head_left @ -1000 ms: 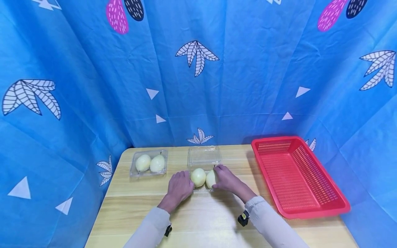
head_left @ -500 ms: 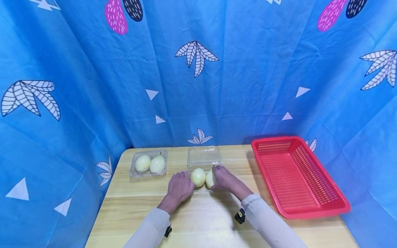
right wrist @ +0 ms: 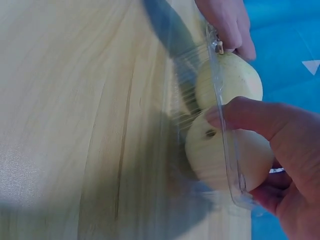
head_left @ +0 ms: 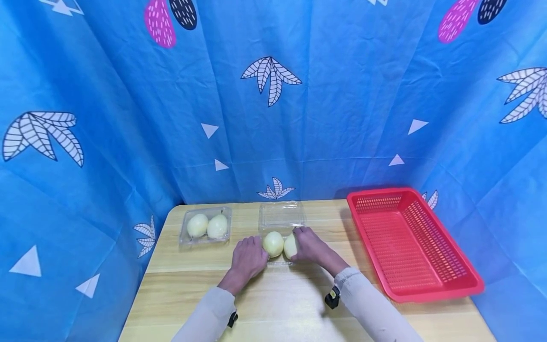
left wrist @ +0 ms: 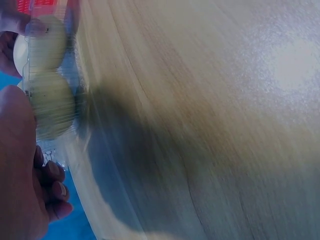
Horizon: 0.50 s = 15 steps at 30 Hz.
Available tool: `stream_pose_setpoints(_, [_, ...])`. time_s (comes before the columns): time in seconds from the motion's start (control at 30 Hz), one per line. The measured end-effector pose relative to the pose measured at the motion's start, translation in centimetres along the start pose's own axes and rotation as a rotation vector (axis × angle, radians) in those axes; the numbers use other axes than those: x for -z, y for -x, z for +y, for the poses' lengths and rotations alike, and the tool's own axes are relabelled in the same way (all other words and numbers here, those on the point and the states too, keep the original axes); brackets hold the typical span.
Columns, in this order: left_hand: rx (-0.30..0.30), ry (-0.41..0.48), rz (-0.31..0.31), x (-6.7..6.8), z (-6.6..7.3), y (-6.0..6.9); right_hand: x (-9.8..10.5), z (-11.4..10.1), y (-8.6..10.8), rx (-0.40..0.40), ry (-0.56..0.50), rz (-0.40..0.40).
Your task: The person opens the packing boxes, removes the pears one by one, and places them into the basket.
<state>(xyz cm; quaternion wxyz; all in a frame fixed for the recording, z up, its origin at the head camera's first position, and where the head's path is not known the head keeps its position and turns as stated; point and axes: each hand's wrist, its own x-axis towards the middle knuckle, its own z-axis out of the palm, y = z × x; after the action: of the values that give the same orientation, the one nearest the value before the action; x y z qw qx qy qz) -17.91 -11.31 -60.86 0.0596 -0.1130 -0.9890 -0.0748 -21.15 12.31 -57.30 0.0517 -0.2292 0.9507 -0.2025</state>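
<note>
"While the two pale sleeves [head_left: 205, 313] lay nearest, over the wooden table [head_left: 282, 304], what were the hands doing?"

"The right hand [head_left: 311, 246] gripped the right pear [head_left: 289, 247], thumb on its near side, fingers round the outer end. The left hand [head_left: 248, 259] rested at the left end of the clear tray [head_left: 279, 262]; whether it pinched the plastic, I couldn't tell."

"So that pear sat in the tray?"

"Yes, close beside the left pear [head_left: 273, 243]."

"How did you expect it to handle?"

"Fairly heavy for its size, I judged, firm but easy to bruise, and the smooth skin might have slipped. A broad hold round the widest part seemed best."

"And the tray?"

"Light, thin and bendy, I guessed, likely to skid unless someone steadied its end."

"What else was there, going outward?"

"Off to the right, a red basket [head_left: 393, 251] with perforated sides. Behind the tray lay a clear lid [head_left: 281, 214]; to the left, a second clear box [head_left: 204, 242] held two more pears [head_left: 217, 226]. Farthest off hung a patterned blue curtain [head_left: 273, 137]."
</note>
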Motion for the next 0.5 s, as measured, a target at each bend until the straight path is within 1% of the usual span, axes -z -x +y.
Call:
stream_pose_setpoints(0.13, [0.016,0.014,-0.005,-0.01,0.10,-0.04,-0.20,0.28,0.07,0.012,0.013,0.031])
stream_pose_setpoints(0.23, [0.023,0.014,-0.005,-0.10,0.14,-0.12,-0.15,0.40,0.20,0.018,0.003,0.055])
stream_pose_setpoints(0.4, [0.021,0.005,-0.006,-0.19,0.16,-0.24,-0.02,0.57,0.38,0.038,-0.006,0.104])
stream_pose_setpoints(0.5, [0.018,0.007,-0.005,-0.16,0.14,-0.27,0.04,0.63,0.41,0.031,-0.024,0.126])
